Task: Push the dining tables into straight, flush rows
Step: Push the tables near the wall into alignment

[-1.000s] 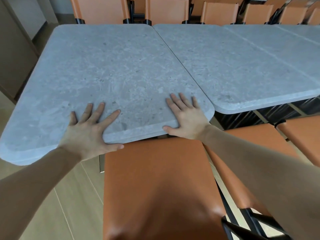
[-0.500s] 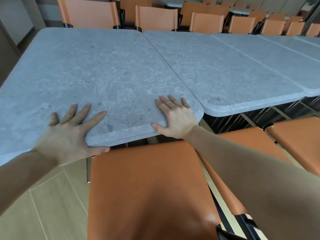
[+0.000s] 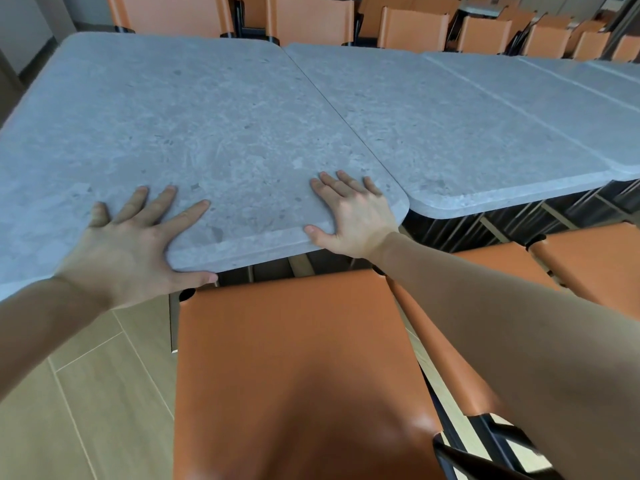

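A grey stone-look dining table (image 3: 194,133) fills the left and centre of the view. My left hand (image 3: 135,244) lies flat on its near edge, fingers spread, thumb along the rim. My right hand (image 3: 349,213) presses flat near the table's near right corner, thumb at the edge. A second grey table (image 3: 460,133) adjoins it on the right along a thin dark seam. The first table's near edge sticks out closer to me than the second table's near edge. More grey tables (image 3: 588,98) continue the row to the right.
An orange chair seat (image 3: 298,368) sits directly below me, tucked against the table's near edge. More orange chairs (image 3: 588,265) stand at the right, and a row of orange chair backs (image 3: 311,19) lines the far side. Wooden floor (image 3: 86,393) lies at the lower left.
Both hands stay flat on the same table's near edge. The step between its near edge and the right-hand table's near edge looks smaller than a second ago. The view has shifted slightly.
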`<state>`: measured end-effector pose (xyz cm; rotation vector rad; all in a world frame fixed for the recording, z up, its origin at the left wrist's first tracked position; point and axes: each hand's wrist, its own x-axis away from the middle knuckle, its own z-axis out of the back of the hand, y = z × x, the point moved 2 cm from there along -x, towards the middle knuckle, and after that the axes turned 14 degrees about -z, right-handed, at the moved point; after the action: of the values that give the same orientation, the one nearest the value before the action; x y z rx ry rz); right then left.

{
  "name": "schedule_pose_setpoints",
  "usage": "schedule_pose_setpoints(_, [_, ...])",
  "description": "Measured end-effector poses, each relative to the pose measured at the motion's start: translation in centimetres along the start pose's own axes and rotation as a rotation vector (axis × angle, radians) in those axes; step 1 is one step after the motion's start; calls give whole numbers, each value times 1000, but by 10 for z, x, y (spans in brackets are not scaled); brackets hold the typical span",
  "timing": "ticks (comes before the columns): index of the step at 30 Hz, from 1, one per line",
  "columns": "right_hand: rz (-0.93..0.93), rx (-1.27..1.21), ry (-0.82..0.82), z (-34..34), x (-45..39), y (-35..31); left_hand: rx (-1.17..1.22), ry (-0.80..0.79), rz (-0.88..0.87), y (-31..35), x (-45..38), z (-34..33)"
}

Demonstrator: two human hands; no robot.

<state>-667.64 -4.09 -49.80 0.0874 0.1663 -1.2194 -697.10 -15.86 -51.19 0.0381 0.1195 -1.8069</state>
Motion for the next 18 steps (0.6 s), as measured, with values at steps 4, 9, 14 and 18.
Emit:
schedule_pose_setpoints(4, [6, 1, 28, -2, -2, 0, -1, 24, -4, -3, -1, -3])
schedule_pose_setpoints(9, [5, -19, 56, -4, -4, 1, 8, 33, -10, -6, -4, -4])
schedule_pose_setpoints(14, [0, -25, 55, -5, -2, 1, 11, 12, 4, -4, -2, -1])
schedule_pose_setpoints(18, [-7, -46, -2, -3, 1, -2, 121, -9, 17, 4, 5, 8])
